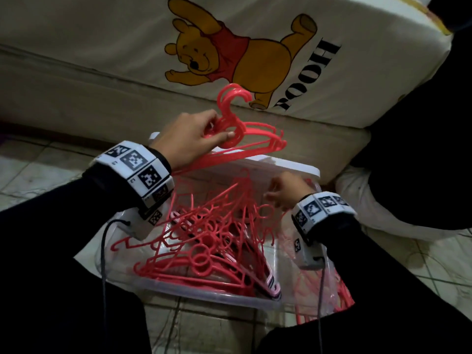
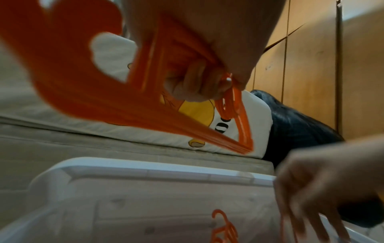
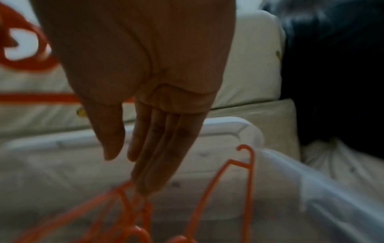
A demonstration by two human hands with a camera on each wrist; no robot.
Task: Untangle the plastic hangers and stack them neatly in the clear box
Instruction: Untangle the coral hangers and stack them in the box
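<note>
My left hand [image 1: 219, 126] holds a bundle of several red hangers [image 1: 255, 139] by their necks, raised above the far rim of the clear box [image 1: 293, 168]. In the left wrist view its curled fingers [image 2: 193, 85] wrap the bundle [image 2: 99, 98]. A tangle of red hangers [image 1: 204, 241], with a pale pink one among them, fills the box. My right hand [image 1: 272, 198] reaches down into the tangle near the box's right side. In the right wrist view its straight fingers [image 3: 158, 148] point down, and their tips touch a hanger [image 3: 124, 192].
A mattress with a yellow bear print [image 1: 229, 52] stands right behind the box. Dark cloth [image 1: 421, 123] and a white bundle [image 1: 383, 213] lie to the right. A clear plastic bag with more red hangers [image 1: 321, 290] sits against the box's right side. Cables [image 1: 103, 277] trail over the tiled floor.
</note>
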